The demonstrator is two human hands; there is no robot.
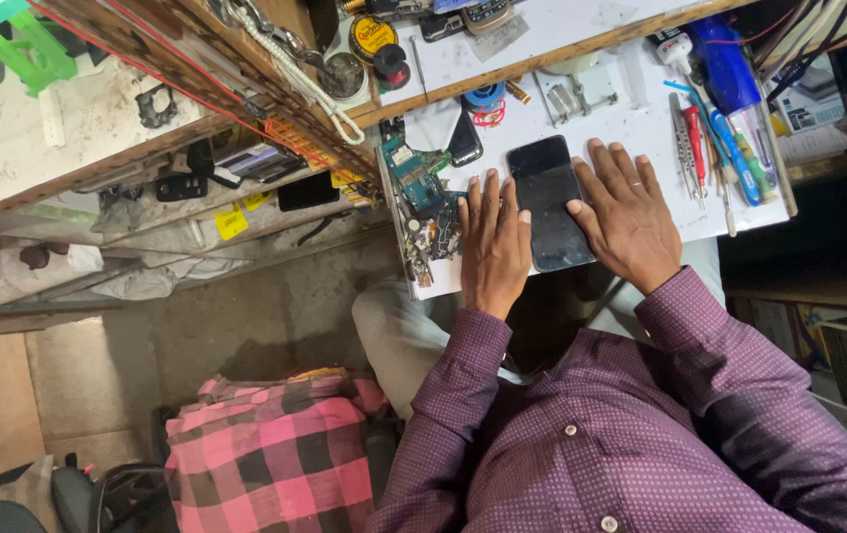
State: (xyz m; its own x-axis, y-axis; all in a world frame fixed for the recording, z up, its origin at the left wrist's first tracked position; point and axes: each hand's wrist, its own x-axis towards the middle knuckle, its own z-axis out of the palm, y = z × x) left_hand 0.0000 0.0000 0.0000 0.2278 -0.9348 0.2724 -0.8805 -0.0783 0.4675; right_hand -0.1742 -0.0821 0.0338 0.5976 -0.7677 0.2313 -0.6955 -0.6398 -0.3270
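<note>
Head view shows your left hand (493, 247) and right hand (626, 215) lying open and flat, flanking and touching the closed dark phone (550, 202) on the white bench (640, 128), circuit boards (421, 197) left, screwdrivers (714, 148) untouched right.

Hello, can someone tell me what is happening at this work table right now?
A person in a purple shirt sits at a white work board with a black smartphone lying flat on it, screen dark. The left hand rests flat against the phone's left edge, and the right hand lies flat on its right side, thumb on the screen. Neither hand holds a tool. Green circuit boards lie left of the phone, and screwdrivers lie to the right, untouched.
</note>
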